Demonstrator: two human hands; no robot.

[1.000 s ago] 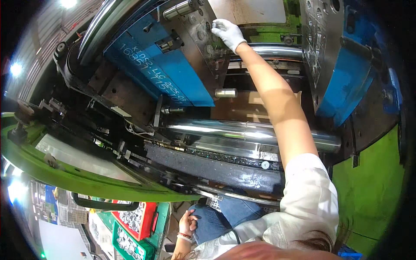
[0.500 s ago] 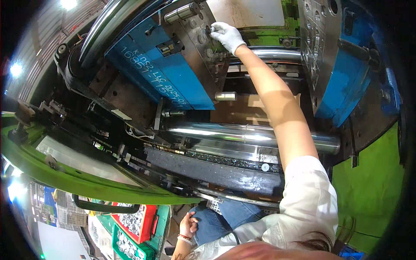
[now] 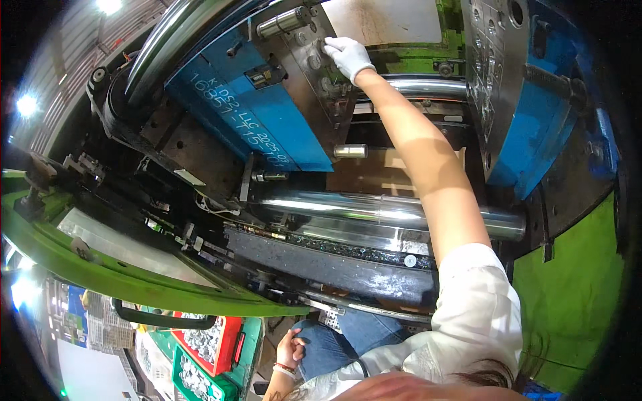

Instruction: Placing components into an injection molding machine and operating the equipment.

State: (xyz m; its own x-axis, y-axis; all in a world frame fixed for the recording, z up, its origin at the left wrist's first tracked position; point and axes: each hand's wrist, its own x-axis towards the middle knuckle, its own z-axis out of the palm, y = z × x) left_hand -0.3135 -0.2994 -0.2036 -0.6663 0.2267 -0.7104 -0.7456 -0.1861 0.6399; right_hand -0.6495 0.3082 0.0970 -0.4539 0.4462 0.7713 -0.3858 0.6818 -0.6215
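Two hands are showing: the gloved right hand [image 3: 348,57] is reaching to the steel face [image 3: 302,100] of a blue mould block [image 3: 254,110] at its left, fingers bunching near round fittings [image 3: 314,62]; whether they are gripping anything, one cannot tell. A second mould block [image 3: 543,120] is facing it across polished bars [image 3: 334,203]. The bare left hand [image 3: 289,350] is resting beside the jeans [image 3: 322,344], loosely curling, its grip unclear. Red [image 3: 234,337] and green trays [image 3: 226,384] are holding grey parts [image 3: 204,342].
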